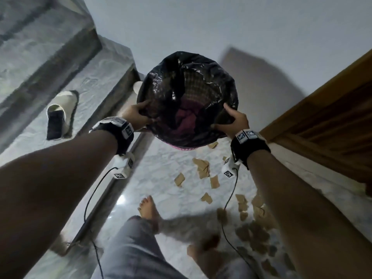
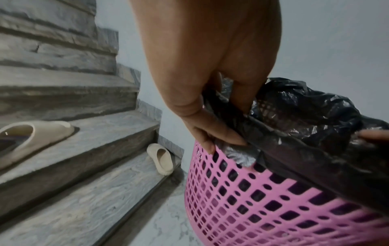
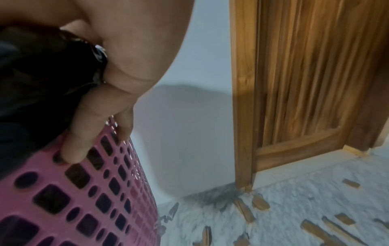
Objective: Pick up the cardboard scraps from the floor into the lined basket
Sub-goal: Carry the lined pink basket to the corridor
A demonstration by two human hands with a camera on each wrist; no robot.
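A pink perforated basket [image 2: 263, 199] lined with a black plastic bag [image 1: 193, 77] hangs in the air between my hands. My left hand [image 1: 136, 115] grips its left rim, thumb inside on the liner and fingers on the pink wall [image 2: 210, 143]. My right hand [image 1: 233, 121] grips the right rim the same way, fingers on the pink wall [image 3: 73, 146]. Several brown cardboard scraps [image 1: 203, 168] lie scattered on the marble floor below and to the right [image 3: 315, 231].
Grey stone stairs [image 1: 50, 63] rise at the left, with a beige slipper [image 1: 60, 113] on one step and another [image 2: 161, 158] lower down. A wooden door [image 1: 326, 109] stands at the right. My bare feet [image 1: 148, 206] are on the floor near the scraps.
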